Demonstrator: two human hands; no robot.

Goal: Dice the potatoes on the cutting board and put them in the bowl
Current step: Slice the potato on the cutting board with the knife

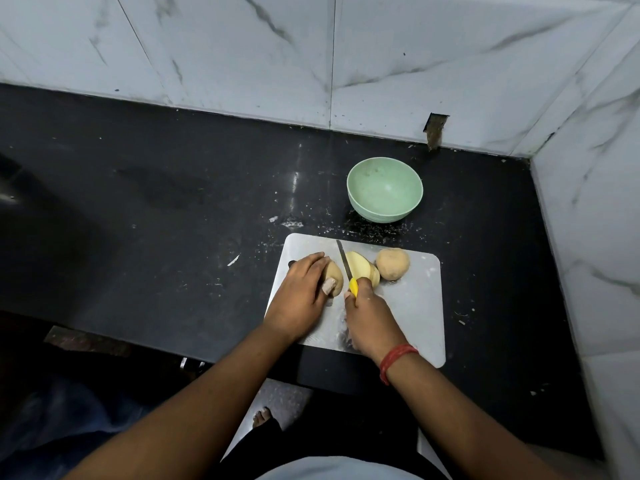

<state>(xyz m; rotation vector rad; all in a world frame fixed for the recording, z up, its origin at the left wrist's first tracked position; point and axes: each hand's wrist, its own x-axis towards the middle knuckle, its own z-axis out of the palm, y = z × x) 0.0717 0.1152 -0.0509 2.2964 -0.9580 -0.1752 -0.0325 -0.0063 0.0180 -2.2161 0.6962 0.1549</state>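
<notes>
A pale cutting board (415,306) lies on the black counter. My left hand (301,296) holds a potato half (335,276) down on the board, fingers curled over it. My right hand (367,313) grips the yellow handle of a knife (344,259); its blade stands between that half and a second half (362,268) that leans to the right, cut face showing. A whole potato (393,263) sits just right of it. The green bowl (384,188) stands empty behind the board.
The black counter (173,202) stretches left, with scraps near the board. Marble wall tiles (588,220) close in at the back and right. The counter's front edge runs just below the board; a foot (261,415) shows on the floor.
</notes>
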